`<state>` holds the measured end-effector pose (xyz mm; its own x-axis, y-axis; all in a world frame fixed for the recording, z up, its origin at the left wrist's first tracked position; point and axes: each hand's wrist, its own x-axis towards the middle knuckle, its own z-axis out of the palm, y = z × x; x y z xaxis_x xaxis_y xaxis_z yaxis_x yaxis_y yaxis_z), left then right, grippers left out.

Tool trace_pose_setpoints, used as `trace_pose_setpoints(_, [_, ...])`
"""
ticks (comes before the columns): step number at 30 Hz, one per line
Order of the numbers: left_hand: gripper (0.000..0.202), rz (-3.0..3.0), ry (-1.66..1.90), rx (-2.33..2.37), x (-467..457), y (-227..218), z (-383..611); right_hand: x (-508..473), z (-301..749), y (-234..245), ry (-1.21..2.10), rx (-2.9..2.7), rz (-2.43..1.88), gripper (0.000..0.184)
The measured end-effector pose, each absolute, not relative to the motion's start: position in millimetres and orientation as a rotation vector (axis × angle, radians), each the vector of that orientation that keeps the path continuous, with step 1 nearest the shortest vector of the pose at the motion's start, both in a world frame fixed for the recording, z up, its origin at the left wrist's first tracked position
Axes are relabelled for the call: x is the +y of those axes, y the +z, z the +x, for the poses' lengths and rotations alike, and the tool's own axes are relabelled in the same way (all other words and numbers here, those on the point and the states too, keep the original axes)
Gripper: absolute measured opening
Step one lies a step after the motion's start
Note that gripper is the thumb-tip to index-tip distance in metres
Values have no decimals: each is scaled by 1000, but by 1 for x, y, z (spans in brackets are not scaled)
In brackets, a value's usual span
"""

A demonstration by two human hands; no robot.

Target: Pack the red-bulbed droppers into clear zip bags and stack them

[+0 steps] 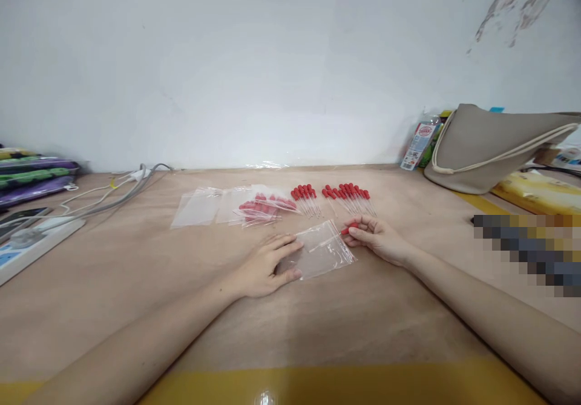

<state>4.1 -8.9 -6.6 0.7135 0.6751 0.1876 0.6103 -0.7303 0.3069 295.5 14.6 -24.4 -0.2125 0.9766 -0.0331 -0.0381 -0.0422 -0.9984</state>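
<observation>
A clear zip bag (325,261) lies flat on the table in front of me. My left hand (263,266) rests on its left end with the fingers spread and the thumb apart. At the bag's right end, my right hand (379,240) pinches a dropper (349,229) by its red bulb. The dropper's thin clear tube points left and appears to be inside the bag. Behind the bag lie two groups of loose red-bulbed droppers, a smaller left group (304,192) and a larger right group (348,190). To their left is a pile of bagged droppers (261,208).
Flat clear bags (197,207) lie left of the pile. A white power strip (49,238) with grey cables (131,193) and a phone (20,220) are at the left. A grey-beige pouch (485,148) and a labelled packet (417,148) stand at the back right by the wall.
</observation>
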Motion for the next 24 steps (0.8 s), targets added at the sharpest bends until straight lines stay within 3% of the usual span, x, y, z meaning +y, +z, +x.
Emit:
trace_pose_setpoints(17, [55,2684,531,911,-5,-4,5,20,297,-17,1489,-1695,-1054,28])
trace_pose_setpoints(24, [43,2633,613,845,-2,-2,7,23,300,-14,1134,-2082,-1042,27])
